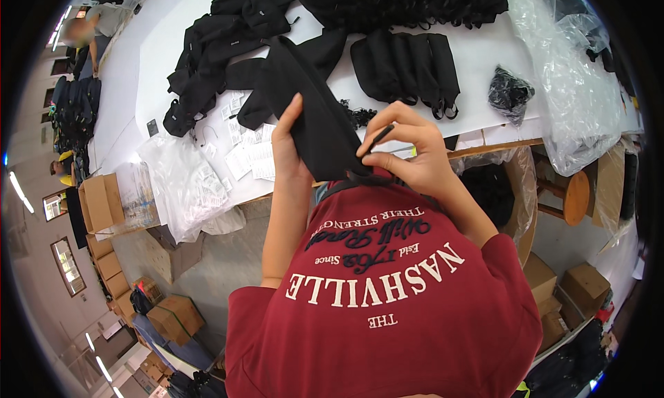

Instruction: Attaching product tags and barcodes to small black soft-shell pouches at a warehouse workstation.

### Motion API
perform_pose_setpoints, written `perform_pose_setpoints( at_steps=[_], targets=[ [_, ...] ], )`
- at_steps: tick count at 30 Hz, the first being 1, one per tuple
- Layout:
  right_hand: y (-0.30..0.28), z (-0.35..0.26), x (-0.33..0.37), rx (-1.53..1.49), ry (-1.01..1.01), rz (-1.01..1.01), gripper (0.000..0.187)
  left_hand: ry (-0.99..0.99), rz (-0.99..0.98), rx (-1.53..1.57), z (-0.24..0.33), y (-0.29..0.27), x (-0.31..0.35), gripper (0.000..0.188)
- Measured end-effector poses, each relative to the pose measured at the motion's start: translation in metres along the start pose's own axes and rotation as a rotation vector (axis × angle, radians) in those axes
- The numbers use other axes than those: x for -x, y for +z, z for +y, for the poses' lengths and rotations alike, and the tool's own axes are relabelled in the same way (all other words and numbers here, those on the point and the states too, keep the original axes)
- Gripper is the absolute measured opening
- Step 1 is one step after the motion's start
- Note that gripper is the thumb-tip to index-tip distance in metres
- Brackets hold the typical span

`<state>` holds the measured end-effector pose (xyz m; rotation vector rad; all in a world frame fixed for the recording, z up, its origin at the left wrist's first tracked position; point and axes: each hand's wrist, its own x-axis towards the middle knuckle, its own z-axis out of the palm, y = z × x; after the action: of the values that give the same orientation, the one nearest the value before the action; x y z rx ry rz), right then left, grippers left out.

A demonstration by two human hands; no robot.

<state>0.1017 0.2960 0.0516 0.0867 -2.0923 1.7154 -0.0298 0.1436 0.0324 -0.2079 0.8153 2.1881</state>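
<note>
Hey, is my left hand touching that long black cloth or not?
Touching. The head view shows your left hand at the left edge of the black cloth, thumb pressed over its face.

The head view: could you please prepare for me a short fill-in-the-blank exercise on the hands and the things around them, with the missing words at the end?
1. The left hand holds a long, ____-coloured fabric piece.
2. The right hand holds a thin dark strip with its fingers and ____.
3. The colour of the tabletop is ____.
4. The round wooden stool seat shows on the ____ side of the picture.

Missing words: black; thumb; white; right.
</note>
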Motion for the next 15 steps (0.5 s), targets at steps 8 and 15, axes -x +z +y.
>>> perform_pose_setpoints(
  at_steps=[8,15],
  targets=[
    [-0.015,0.008,0.0,0.384,-0.079,-0.044,0.03,0.119,0.126,-0.185,-0.002,-0.009,-0.004,0.026],
    [0.002,0.005,0.0,0.824,-0.191,-0.196,0.064,-0.058,0.061,-0.051,-0.017,0.001,0.014,0.041]
  ],
)
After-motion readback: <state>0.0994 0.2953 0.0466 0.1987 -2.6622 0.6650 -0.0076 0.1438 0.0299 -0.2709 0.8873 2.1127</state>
